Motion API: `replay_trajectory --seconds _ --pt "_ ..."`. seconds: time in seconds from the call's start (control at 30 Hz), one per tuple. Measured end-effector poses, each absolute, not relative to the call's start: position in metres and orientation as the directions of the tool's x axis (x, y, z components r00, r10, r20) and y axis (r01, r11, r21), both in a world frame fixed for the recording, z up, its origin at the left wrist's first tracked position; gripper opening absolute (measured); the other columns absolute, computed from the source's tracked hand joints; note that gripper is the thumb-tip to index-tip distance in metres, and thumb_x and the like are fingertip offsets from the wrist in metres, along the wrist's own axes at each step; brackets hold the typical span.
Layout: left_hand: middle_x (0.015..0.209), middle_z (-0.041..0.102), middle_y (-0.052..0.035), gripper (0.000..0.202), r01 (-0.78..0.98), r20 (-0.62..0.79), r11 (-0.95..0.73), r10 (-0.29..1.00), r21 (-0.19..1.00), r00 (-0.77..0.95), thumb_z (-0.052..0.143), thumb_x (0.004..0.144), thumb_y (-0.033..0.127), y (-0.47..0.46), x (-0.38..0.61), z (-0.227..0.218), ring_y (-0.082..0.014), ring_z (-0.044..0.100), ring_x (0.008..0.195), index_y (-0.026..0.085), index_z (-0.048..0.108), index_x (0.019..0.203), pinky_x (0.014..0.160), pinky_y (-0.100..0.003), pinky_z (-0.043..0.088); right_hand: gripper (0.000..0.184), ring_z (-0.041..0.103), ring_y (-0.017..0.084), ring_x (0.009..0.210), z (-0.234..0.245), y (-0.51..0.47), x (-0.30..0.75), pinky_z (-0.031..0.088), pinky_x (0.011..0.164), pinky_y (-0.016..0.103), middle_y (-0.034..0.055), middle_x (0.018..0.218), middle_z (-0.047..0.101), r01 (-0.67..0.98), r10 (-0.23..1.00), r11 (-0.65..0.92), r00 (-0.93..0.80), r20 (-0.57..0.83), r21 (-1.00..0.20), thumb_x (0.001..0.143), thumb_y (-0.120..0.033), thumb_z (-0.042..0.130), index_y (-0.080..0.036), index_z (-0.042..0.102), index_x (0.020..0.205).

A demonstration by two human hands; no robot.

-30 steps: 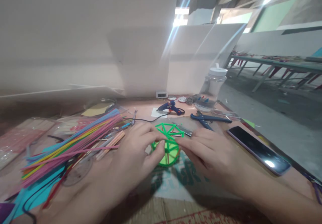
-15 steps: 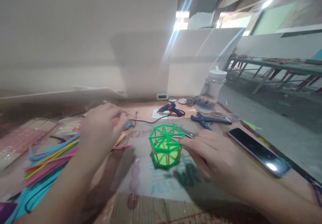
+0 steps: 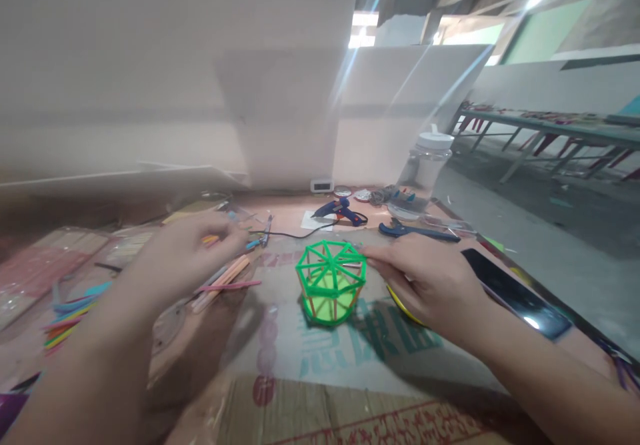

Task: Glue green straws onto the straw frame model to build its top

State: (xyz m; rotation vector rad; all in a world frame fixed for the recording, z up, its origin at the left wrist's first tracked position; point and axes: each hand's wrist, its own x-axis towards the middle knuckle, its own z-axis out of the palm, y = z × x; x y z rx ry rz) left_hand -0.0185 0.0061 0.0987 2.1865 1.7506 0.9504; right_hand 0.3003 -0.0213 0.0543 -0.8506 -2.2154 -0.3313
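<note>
A small drum-shaped frame (image 3: 331, 291) stands upright on a plastic sheet (image 3: 280, 345). It has a green spoked top, thin brown uprights and a light green base. My right hand (image 3: 425, 275) is closed at the frame's right side, thumb and forefinger against the top rim. Under that hand shows a curved yellow edge (image 3: 404, 305), mostly hidden. To the left, my left hand (image 3: 200, 251) hovers over craft bits with its fingers curled to the thumb, blurred; anything small between them is hidden. Beneath it lie pale orange sticks (image 3: 227, 278) and a pink stem (image 3: 250, 283).
A blue glue gun (image 3: 340, 211) lies behind the frame, near a small white display (image 3: 322, 186). Blue-handled pliers (image 3: 417, 232), a phone (image 3: 520, 298) and a clear bottle (image 3: 425, 165) are on the right. Coloured stems (image 3: 70, 318) and packaged sticks (image 3: 50, 265) lie left.
My left hand has moved slightly left and down, uncovering more of the sticks. My right hand's fingertips have shifted up along the frame's rim. The view has tilted slightly.
</note>
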Motion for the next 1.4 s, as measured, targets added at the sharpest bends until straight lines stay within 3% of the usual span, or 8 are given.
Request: replay_trajectory --seconds 0.1,0.17,0.4,0.73,0.97,1.07,1.23,1.4 --pt "0.094 0.078 -0.0009 0.023 0.819 0.449 -0.333 0.887 0.468 0.105 0.061 0.082 0.043 -0.003 -0.015 0.101 -0.0279 0.069 0.091 0.029 0.078 0.088 0.077 -0.033 0.047 0.018 0.064 0.018 0.075 0.054 -0.018 0.3 0.046 0.07 0.031 0.0053 0.083 0.075 0.652 0.485 0.757 -0.51 0.71 -0.049 0.099 -0.018 0.059 -0.014 0.076 0.105" --pt "0.1 0.078 -0.0007 0.021 0.819 0.543 -0.383 0.833 0.427 0.107 0.06 0.088 0.041 -0.006 -0.008 0.096 -0.0264 0.069 0.095 0.029 0.077 0.095 0.082 -0.033 0.048 0.019 0.063 0.018 0.074 0.054 -0.016 0.298 0.047 0.068 0.03 0.0071 0.082 0.072 0.634 0.474 0.772 -0.521 0.71 -0.051 0.099 -0.017 0.059 -0.012 0.076 0.105" --pt "0.099 0.072 -0.0043 0.021 0.638 0.621 -0.691 0.673 0.338 0.4 0.058 0.1 0.033 -0.013 0.03 0.07 -0.0219 0.064 0.097 0.022 0.076 0.102 0.085 -0.034 0.045 0.02 0.06 0.017 0.073 0.051 -0.015 0.29 0.046 0.064 0.028 0.0087 0.082 0.068 0.578 0.438 0.815 -0.557 0.705 -0.049 0.099 -0.014 0.058 -0.009 0.076 0.107" --pt "0.093 0.067 -0.0027 0.016 0.598 0.633 -0.755 0.606 0.269 0.481 0.06 0.1 0.027 -0.019 0.054 0.054 -0.0208 0.057 0.091 0.019 0.071 0.091 0.085 -0.036 0.039 0.017 0.06 0.016 0.07 0.054 -0.02 0.292 0.043 0.065 0.028 0.0038 0.078 0.07 0.582 0.508 0.803 -0.554 0.66 -0.13 0.1 -0.02 0.059 -0.015 0.075 0.103" --pt "0.087 0.06 -0.0047 0.031 0.611 0.546 -0.69 0.707 0.389 0.45 0.043 0.106 0.033 -0.017 0.055 0.05 -0.0231 0.054 0.087 0.018 0.058 0.083 0.077 -0.037 0.041 0.012 0.064 0.013 0.075 0.062 -0.015 0.302 0.045 0.068 0.024 0.0018 0.08 0.073 0.572 0.576 0.779 -0.492 0.652 -0.257 0.097 -0.018 0.062 -0.016 0.073 0.093" --pt "0.088 0.062 -0.004 0.034 0.542 0.531 -0.664 0.743 0.514 0.407 0.039 0.107 0.035 -0.023 0.055 0.051 -0.0213 0.057 0.088 0.019 0.059 0.085 0.079 -0.036 0.043 0.012 0.064 0.012 0.07 0.064 -0.014 0.301 0.046 0.066 0.023 -0.0011 0.074 0.072 0.529 0.695 0.715 -0.473 0.541 -0.456 0.096 -0.018 0.063 -0.018 0.072 0.088" --pt "0.117 0.073 -0.0028 0.028 0.338 0.399 -0.503 0.854 0.795 0.334 0.054 0.102 0.043 -0.032 0.058 0.052 -0.0212 0.066 0.105 0.029 0.069 0.122 0.091 -0.034 0.05 0.018 0.063 0.011 0.058 0.065 -0.022 0.286 0.049 0.059 0.024 -0.003 0.062 0.069 0.322 0.843 0.486 -0.419 0.338 -0.813 0.095 -0.021 0.06 -0.019 0.067 0.079" --pt "0.094 0.077 -0.0006 0.013 0.175 0.401 -0.466 0.862 0.868 0.309 0.069 0.093 0.035 -0.034 0.065 0.056 -0.019 0.069 0.091 0.028 0.079 0.088 0.084 -0.03 0.055 0.015 0.067 0.011 0.063 0.066 -0.032 0.277 0.053 0.062 0.023 -0.0012 0.069 0.072 0.262 0.828 0.455 -0.477 0.295 -0.851 0.094 -0.021 0.061 -0.018 0.07 0.082"
